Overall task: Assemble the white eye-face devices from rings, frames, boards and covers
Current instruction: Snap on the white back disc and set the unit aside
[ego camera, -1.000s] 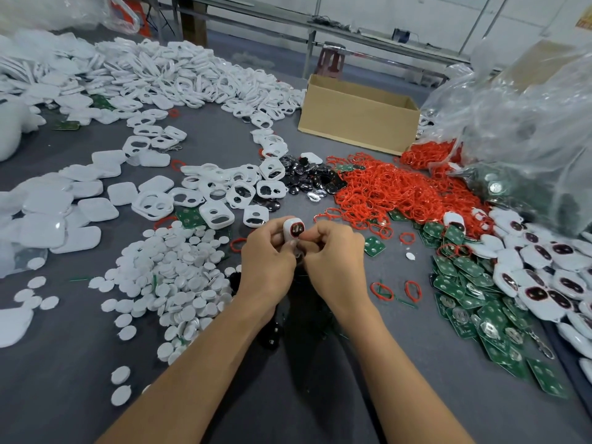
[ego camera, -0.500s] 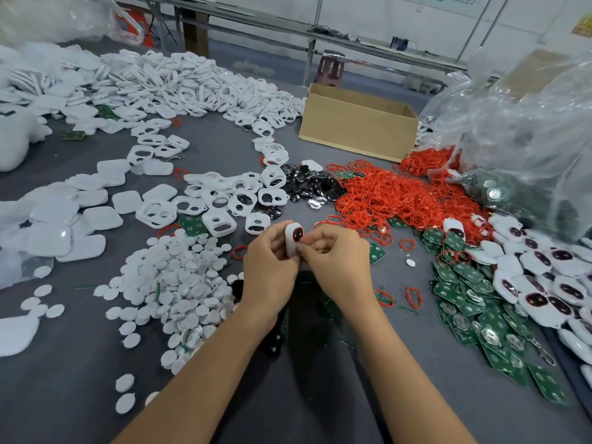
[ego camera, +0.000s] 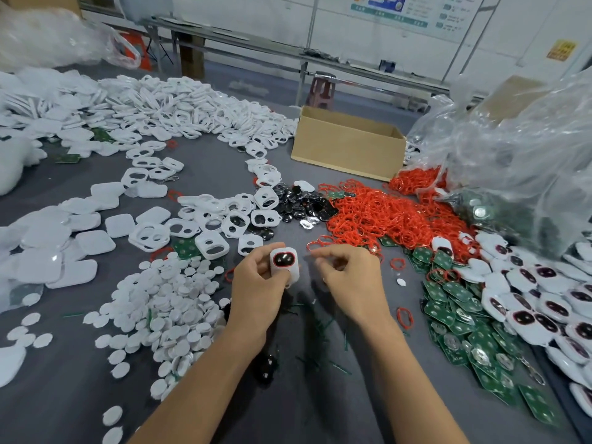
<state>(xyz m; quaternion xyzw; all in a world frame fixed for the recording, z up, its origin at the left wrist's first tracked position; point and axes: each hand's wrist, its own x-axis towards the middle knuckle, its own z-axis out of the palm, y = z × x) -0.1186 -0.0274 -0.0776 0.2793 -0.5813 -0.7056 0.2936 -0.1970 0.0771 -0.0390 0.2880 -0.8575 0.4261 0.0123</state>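
One cardboard box (ego camera: 347,145), one left hand (ego camera: 256,286), one right hand (ego camera: 352,283), one held device (ego camera: 285,262)

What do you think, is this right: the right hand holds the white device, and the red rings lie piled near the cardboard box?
Not quite. The head view shows the left hand holding the device, not the right hand, which is beside it and not touching it. The red rings do lie piled near the box.
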